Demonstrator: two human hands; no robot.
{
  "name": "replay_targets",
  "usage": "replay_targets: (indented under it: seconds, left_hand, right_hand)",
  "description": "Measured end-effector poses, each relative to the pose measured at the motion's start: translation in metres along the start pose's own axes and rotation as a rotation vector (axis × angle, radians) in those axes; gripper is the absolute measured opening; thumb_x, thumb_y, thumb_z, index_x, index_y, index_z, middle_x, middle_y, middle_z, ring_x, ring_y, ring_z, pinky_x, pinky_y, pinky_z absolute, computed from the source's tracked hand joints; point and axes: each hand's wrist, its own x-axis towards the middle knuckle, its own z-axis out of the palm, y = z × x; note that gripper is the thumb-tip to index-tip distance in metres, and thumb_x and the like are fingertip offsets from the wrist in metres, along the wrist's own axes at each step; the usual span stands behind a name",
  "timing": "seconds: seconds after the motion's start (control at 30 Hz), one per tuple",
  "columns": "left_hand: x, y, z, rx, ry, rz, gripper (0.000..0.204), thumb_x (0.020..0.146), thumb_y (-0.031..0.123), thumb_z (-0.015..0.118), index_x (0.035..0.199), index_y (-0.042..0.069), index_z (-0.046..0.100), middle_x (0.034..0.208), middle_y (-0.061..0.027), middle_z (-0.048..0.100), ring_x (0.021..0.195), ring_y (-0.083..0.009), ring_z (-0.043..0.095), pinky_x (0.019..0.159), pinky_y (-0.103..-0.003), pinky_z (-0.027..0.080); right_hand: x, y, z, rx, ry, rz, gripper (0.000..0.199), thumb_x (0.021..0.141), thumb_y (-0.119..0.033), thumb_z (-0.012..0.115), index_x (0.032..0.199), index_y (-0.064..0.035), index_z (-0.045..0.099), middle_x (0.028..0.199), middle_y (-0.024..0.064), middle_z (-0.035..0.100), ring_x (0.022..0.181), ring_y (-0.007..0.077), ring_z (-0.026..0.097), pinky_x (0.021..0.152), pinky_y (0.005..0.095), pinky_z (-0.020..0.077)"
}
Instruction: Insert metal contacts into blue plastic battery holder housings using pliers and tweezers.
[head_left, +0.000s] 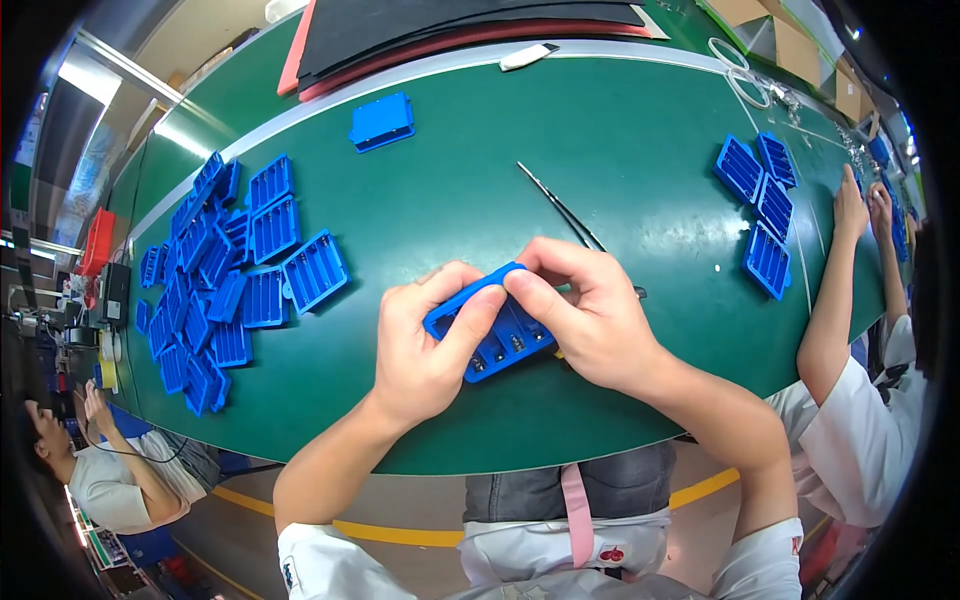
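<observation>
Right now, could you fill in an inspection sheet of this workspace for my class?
Surface: one broad green tabletop.
Job items: blue compartment tray in hand; heap of blue trays at left, four more trays at right.
Clutter: tweezers beyond the hands; stacked black sheets at the far side.
Fingers: left hand and right hand both grip the compartment tray.
Cables: thin dark cord by the co-worker at left.
Surroundings: another person's arm at right; yellow floor line.

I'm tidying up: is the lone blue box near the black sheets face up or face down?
Face down: the lone blue box shows a smooth, flat top, no compartments.
</observation>
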Motion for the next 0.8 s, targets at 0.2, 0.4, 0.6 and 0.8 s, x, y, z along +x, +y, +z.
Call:
replay_targets:
  seconds: [0.2,0.4,0.6,0.8]
  left_hand:
    - [0.001,0.003,0.001,-0.001,0.020,0.013,0.015,0.091,0.010,0.063,0.087,-0.004,0.065,0.070,-0.0062,0.062,0.062,-0.0086,0.055,0.056,-0.023,0.042]
    - [0.003,-0.002,-0.006,-0.045,-0.050,-0.036,0.017,0.093,0.013,0.062,0.092,-0.004,0.065,0.076,-0.0053,0.064,0.069,-0.0084,0.057,0.062,-0.023,0.044]
    - [0.003,-0.007,-0.009,-0.347,-0.009,-0.103,0.025,0.099,0.021,0.053,0.105,-0.001,0.063,0.088,-0.0022,0.065,0.080,-0.0064,0.058,0.071,-0.021,0.045]
    - [-0.002,-0.014,-0.005,-0.372,0.028,-0.079,0.034,0.100,0.032,0.055,0.102,-0.001,0.063,0.084,0.0007,0.064,0.076,-0.0047,0.056,0.066,-0.019,0.042]
  right_hand:
    - [0.000,-0.001,0.002,0.036,0.023,-0.010,0.024,0.093,-0.017,0.063,0.082,0.0034,0.059,0.070,0.0061,0.060,0.064,0.0093,0.054,0.059,0.0272,0.0457]
    - [0.002,-0.001,-0.002,-0.004,-0.003,0.013,0.024,0.092,-0.020,0.065,0.088,0.0027,0.059,0.071,0.0075,0.061,0.064,0.0103,0.057,0.057,0.0264,0.0460]
    - [-0.002,-0.002,-0.009,-0.242,-0.117,-0.160,0.031,0.087,-0.023,0.071,0.098,-0.0012,0.052,0.067,0.0107,0.063,0.059,0.0207,0.064,0.049,0.0308,0.0466]
    - [-0.007,-0.006,-0.003,-0.435,-0.141,-0.150,0.038,0.087,-0.031,0.070,0.083,-0.0028,0.045,0.056,0.0167,0.057,0.050,0.0372,0.059,0.047,0.0443,0.0442]
